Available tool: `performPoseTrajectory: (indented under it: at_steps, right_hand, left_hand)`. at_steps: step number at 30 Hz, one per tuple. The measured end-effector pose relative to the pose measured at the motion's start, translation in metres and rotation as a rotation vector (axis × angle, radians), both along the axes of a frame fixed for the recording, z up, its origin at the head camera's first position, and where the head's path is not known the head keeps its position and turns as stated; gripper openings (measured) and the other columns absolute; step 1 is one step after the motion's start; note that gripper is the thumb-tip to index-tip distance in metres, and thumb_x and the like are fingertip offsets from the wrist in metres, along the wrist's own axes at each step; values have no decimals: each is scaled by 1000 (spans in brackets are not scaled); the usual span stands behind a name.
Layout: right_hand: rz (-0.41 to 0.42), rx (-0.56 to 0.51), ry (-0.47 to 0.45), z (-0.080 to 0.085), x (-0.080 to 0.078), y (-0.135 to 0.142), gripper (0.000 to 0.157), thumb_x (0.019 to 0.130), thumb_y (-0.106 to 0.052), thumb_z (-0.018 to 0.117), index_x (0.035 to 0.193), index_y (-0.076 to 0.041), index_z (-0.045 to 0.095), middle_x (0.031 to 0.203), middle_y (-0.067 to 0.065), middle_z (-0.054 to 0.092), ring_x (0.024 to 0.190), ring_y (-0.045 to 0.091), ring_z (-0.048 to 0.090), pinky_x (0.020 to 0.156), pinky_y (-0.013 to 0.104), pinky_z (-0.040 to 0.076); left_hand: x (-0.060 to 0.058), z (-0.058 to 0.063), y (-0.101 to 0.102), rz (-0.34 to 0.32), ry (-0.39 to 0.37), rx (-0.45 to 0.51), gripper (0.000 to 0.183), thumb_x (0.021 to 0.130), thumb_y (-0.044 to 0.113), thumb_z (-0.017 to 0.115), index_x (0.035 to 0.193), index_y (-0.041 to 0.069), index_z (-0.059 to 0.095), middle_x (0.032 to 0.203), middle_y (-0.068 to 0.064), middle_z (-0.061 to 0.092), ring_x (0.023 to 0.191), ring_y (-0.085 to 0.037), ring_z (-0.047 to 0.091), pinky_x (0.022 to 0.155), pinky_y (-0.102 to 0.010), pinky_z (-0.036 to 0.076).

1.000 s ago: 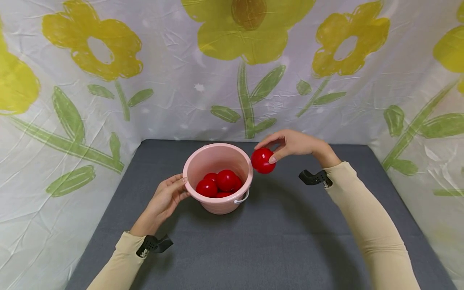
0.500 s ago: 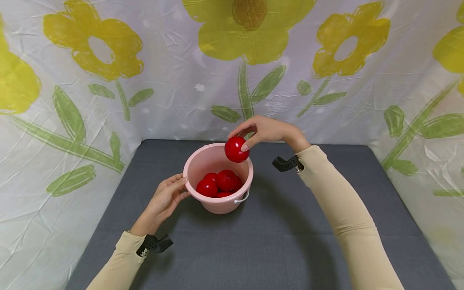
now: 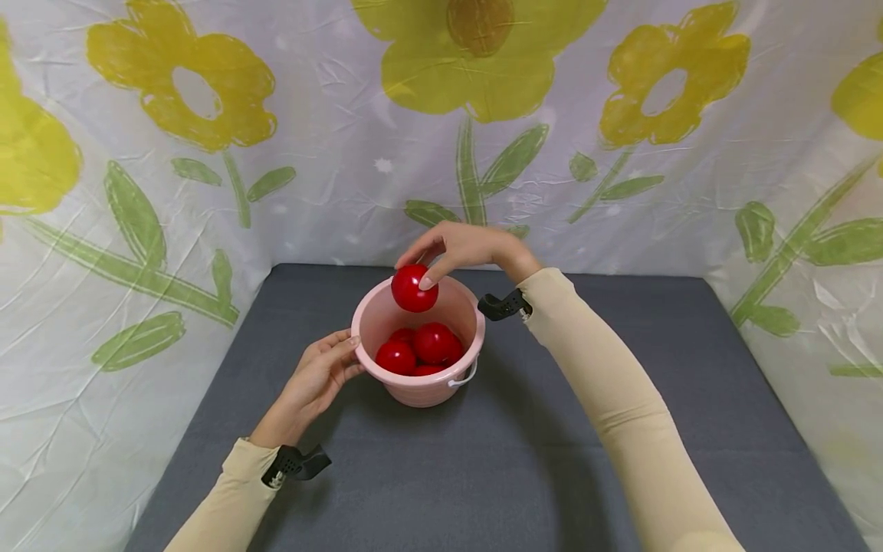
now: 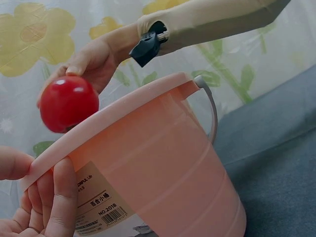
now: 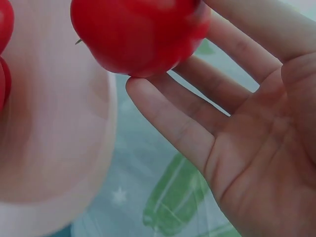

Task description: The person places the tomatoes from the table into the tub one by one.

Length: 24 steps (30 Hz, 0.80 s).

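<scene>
A pink bucket (image 3: 422, 392) with a white handle stands on the dark table, several red tomatoes (image 3: 433, 343) lying inside it. My left hand (image 3: 320, 376) pinches its left rim; in the left wrist view the thumb is on top and the fingers curl under the lip. My right hand (image 3: 469, 247) holds another tomato (image 3: 415, 288) between thumb and fingers, over the back part of the bucket's opening. In the right wrist view this tomato (image 5: 138, 37) shows a small green stem and sits at the fingertips, palm apart from it.
A dark grey cloth (image 3: 497, 475) covers the table. Behind and at both sides hangs a white curtain (image 3: 331, 207) with yellow flowers. Each wrist wears a black strap-like mount (image 3: 297, 464). A printed label (image 4: 101, 205) is on the bucket's side.
My right hand has carried the tomato leftward from right of the bucket to above its opening. The left hand and the bucket have stayed in place.
</scene>
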State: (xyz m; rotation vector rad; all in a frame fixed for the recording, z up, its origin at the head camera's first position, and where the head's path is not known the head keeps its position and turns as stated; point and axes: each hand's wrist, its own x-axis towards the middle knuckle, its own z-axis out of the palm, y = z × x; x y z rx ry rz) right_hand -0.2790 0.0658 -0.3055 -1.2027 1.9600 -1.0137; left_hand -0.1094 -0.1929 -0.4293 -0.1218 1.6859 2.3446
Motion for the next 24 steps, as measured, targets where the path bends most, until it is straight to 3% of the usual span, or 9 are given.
performPoseTrajectory:
  at_steps: [7, 24]
  right_hand:
    - [26, 31, -27, -9, -1, -16, 45, 86, -15, 74, 130, -8, 64, 126, 8, 68, 111, 23, 64, 94, 36, 57]
    - [66, 133, 45, -25, 8, -32, 46, 84, -17, 77, 128, -12, 66, 126, 4, 69, 114, 18, 64, 98, 30, 54]
  left_hand:
    - [2, 0, 1, -5, 1, 15, 38, 101, 13, 54, 132, -4, 40, 107, 0, 64, 84, -6, 64, 74, -18, 59]
    - [4, 2, 4, -12, 9, 5, 21, 102, 12, 53, 120, 4, 47, 104, 1, 63, 83, -4, 63, 73, -17, 58]
